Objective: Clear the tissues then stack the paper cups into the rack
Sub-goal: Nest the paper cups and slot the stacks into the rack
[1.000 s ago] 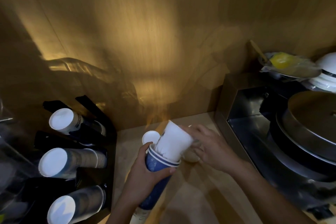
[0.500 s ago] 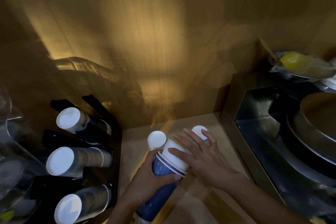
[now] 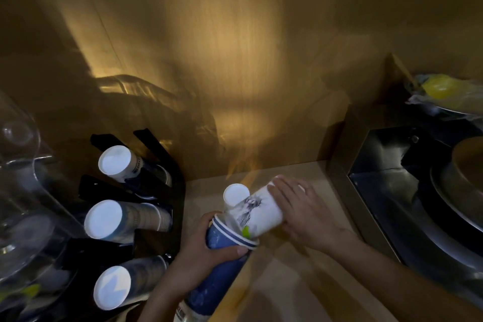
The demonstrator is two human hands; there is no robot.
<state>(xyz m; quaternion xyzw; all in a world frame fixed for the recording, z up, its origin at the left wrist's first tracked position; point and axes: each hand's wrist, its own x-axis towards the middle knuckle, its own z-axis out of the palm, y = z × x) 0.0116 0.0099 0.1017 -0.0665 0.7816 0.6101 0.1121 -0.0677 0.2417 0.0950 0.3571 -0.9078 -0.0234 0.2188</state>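
Closest in, the left hand [image 3: 209, 261] is wrapped tightly around a blue stack of cups [image 3: 217, 277], which lies tilted with its open end pointing up and away. Just beyond, the right hand [image 3: 305, 214] lies over a white cup [image 3: 261, 213], fingers spread along its side and palm against it, with the cup's rim at the mouth of the blue stack; whether it is partly inside is blurred. Behind the white cup stands another small cup [image 3: 236, 195], bottom up, on the wooden counter [image 3: 308, 290]. To the left, the black rack [image 3: 156, 185] holds three rows of cups lying on their sides, white bottoms facing out: a low row [image 3: 115, 291], a middle row [image 3: 104, 219] and a top row [image 3: 116, 163]. Clear glassware [image 3: 18, 191] sits at the far left. On the right are a metal unit [image 3: 407, 191] and, further back, something yellow in plastic wrap [image 3: 441, 90]. A wooden wall [image 3: 235, 47] closes the back.
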